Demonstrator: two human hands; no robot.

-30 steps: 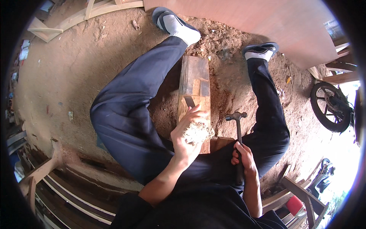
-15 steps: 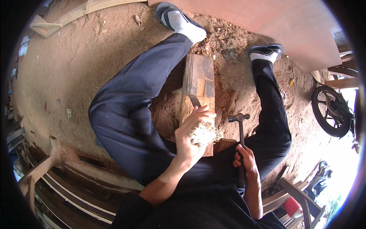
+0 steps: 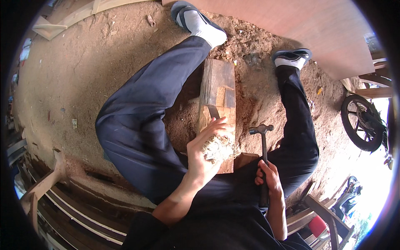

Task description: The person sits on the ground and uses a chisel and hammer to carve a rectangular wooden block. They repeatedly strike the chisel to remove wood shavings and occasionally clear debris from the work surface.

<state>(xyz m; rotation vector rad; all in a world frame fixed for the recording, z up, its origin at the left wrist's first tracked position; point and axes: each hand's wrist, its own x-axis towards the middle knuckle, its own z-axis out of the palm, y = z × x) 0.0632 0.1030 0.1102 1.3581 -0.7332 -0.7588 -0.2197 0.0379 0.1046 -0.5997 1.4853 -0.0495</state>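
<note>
dark hammer (image 3: 263, 148), chisel (image 3: 213, 111), fingers (image 3: 210, 130) curled round each

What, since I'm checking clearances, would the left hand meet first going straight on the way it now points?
Most likely the wooden beam: the left hand holds a flat-bladed tool angled over it. Depth is unclear, so I can't tell whether tool and beam touch.

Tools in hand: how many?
2: a hammer in the right hand, and a partly hidden chisel in the left hand, its blade over the wooden block.
</note>
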